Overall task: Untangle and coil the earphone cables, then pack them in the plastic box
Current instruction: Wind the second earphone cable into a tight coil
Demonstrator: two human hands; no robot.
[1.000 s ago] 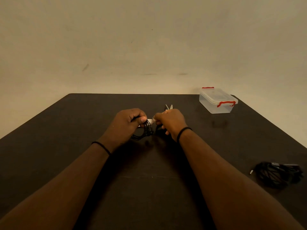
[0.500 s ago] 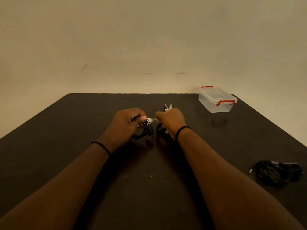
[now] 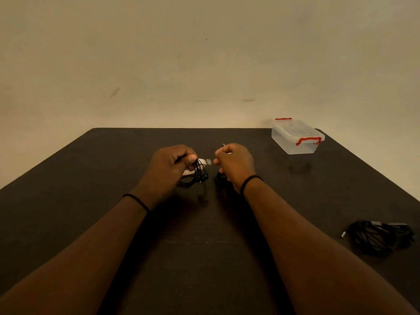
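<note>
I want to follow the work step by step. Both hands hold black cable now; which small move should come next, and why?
Probably draw the right hand a little further from the left hand: each grips its own bundle of black cable, so parting them should free what joins them. The plastic box is lidded.

A bare, staged indoor work spot, its exact kind unclear: a dark table (image 3: pixel 91 201) stands against a plain beige wall (image 3: pixel 204 53) marked by a few scuffs. Only a lidded plastic box (image 3: pixel 295 139) and cable bundles (image 3: pixel 381 239) furnish it.
</note>
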